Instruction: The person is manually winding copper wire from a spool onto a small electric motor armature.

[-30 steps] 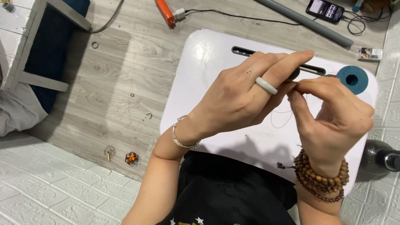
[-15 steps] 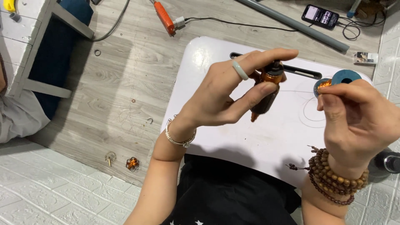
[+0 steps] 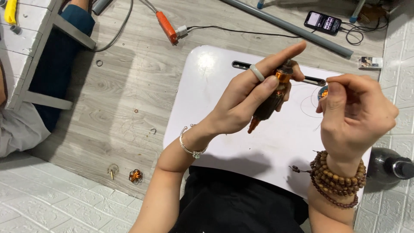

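Holding a dark motor part [image 3: 268, 103] tight in its fingers, the left hand [image 3: 246, 101] tilts it; the right hand [image 3: 355, 114] pinches thin wire [image 3: 324, 92] beside it.

Head: worn camera, looks steeply down, close over the hands; white tray [image 3: 207, 112] centre; phone [image 3: 322, 22] at 1 o'clock

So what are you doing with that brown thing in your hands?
A person sits at a small white lap table on the floor. The left hand holds up a dark motor armature with copper-coloured ends. The right hand pinches the end of a thin wire beside it; whether it joins the armature is too fine to tell. A phone and an orange plug lie on the wooden floor beyond.
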